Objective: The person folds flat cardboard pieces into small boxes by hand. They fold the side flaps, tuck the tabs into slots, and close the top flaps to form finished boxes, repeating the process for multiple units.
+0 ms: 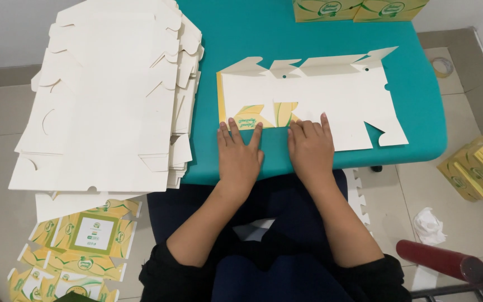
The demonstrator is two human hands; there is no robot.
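Dark sleeves low in frame, forearms running up to mid-frame. Left hand point(239, 152) and right hand point(310, 146) lie flat, palms down, fingers spread — no grip closed on anything, only pressing. Fingertips rest on the near edge of the flat carton blank point(314, 98) at centre of the teal counter point(415, 120). Even pressure along the fold line should give a clean crease. Stack of blanks point(107, 95) upper left.
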